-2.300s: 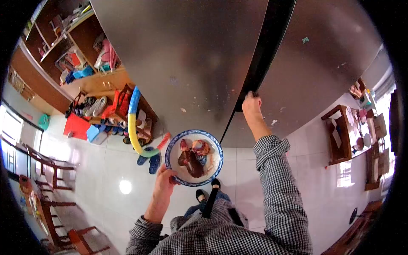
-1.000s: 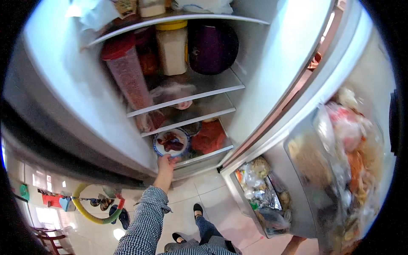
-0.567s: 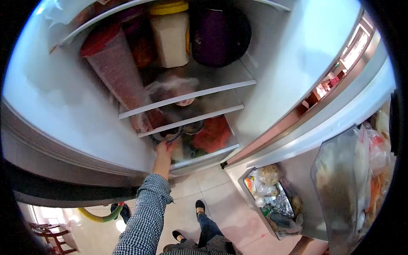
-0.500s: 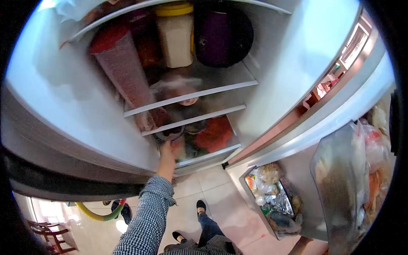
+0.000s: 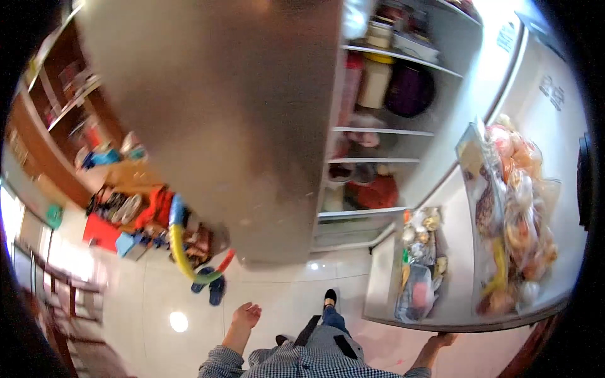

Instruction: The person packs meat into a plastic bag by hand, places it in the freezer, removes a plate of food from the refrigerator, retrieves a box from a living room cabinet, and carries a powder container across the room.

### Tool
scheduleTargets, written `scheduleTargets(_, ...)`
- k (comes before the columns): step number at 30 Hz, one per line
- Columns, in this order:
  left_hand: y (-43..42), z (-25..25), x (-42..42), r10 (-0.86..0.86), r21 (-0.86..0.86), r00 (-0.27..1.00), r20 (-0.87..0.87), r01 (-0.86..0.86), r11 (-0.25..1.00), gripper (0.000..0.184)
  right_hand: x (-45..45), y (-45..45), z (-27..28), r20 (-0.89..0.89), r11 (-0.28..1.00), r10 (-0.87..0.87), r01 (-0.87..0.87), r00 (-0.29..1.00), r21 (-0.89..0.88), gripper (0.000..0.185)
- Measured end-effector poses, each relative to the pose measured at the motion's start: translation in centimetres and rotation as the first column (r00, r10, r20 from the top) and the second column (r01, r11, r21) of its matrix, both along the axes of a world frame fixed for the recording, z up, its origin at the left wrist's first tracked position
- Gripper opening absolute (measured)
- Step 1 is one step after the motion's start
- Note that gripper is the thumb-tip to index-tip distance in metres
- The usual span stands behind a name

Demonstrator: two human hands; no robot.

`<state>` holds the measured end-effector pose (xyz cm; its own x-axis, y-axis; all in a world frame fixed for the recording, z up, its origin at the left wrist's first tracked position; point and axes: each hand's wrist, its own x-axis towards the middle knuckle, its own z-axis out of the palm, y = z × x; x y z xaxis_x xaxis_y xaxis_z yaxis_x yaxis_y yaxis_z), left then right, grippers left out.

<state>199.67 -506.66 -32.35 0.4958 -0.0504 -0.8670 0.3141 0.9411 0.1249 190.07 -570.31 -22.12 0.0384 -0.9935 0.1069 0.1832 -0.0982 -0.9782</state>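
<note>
My left hand (image 5: 247,314) is held out in front of me over the floor, palm turned up and fingers loosely apart. It is empty. At the lower right, my right hand (image 5: 445,339) is against the outer edge of the open fridge door (image 5: 463,326), its fingers curled there and partly hidden. The fridge shelves (image 5: 381,160) hold a yellow-lidded container (image 5: 375,82), a dark purple round item (image 5: 409,89) and a red bag of food (image 5: 378,191). In the door, a lower bin (image 5: 409,315) and an upper bin hold several bagged foods (image 5: 522,217).
A large metallic panel (image 5: 220,126) stands left of the shelves. Beyond it are a pile of shoes and other items (image 5: 148,211), a yellow, green and red hoop (image 5: 183,255), slippers (image 5: 216,291) on the tiled floor, and wooden chairs (image 5: 69,283).
My left hand has come out of the fridge's lower shelf and drawn back toward my body. The view has shifted back and left, showing more of the room and door.
</note>
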Motion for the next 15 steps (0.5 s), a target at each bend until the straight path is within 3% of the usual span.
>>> scheduleTargets(2, 4.6, 0.7, -8.5, 0.232, -0.145, 0.973, 0.012, -0.228, 0.963, 0.014, -0.5, 2.8, -0.7, 0.019, 0.998, 0.051, -0.052, 0.999, 0.030, 0.032)
scheduleTargets(3, 4.2, 4.4, -11.2, 0.312, 0.077, 0.947, -0.075, -0.306, 0.949, 0.014, 0.5, 4.7, -1.4, 0.028, 0.998, 0.039, -0.040, 0.999, 0.056, 0.029)
scheduleTargets(4, 5.4, 3.5, -14.3, 0.323, 0.055, 0.946, -0.006, -0.322, 0.945, 0.014, 2.1, 6.7, -2.0, 0.024, 0.995, 0.039, -0.041, 0.999, 0.087, 0.025)
scheduleTargets(6, 8.1, 1.7, -19.4, 0.373, -0.029, 0.922, 0.106, -0.372, 0.928, 0.014, 4.4, 9.8, -3.2, 0.144, 0.938, 0.347, -0.343, 0.927, -0.054, 0.024)
scheduleTargets(7, 8.2, 1.8, -20.1, 0.422, 0.066, 0.906, 0.022, -0.422, 0.904, 0.013, 5.9, 10.8, -4.0, 0.200, 0.872, 0.489, -0.471, 0.849, -0.134, 0.023)
scheduleTargets(8, 8.2, 5.3, -21.1, 0.428, 0.061, 0.903, 0.027, -0.429, 0.901, 0.014, 8.0, 12.9, -3.7, 0.250, 0.789, 0.615, -0.575, 0.748, -0.218, 0.023)
scheduleTargets(11, 9.0, 9.6, -22.9, 0.530, 0.059, 0.846, 0.061, -0.533, 0.844, 0.016, 11.2, 21.4, 2.3, 0.300, 0.515, 0.822, -0.857, 0.484, -0.027, 0.027)
scheduleTargets(12, 9.3, 12.3, -23.4, 0.531, 0.083, 0.843, 0.089, -0.537, 0.839, 0.017, 12.4, 26.0, 4.2, 0.217, 0.497, 0.840, -0.866, 0.497, 0.059, 0.026)
scheduleTargets(14, 12.9, 10.8, -25.9, 0.500, -0.028, 0.854, 0.143, -0.502, 0.864, 0.020, 12.9, 37.2, 7.9, 0.027, 0.490, 0.861, -0.844, 0.508, 0.217, 0.023)
scheduleTargets(15, 14.6, 11.6, -26.8, 0.537, 0.002, 0.832, 0.140, -0.542, 0.840, 0.021, 12.7, 42.5, 9.4, -0.074, 0.499, 0.862, -0.816, 0.501, 0.291, 0.022)
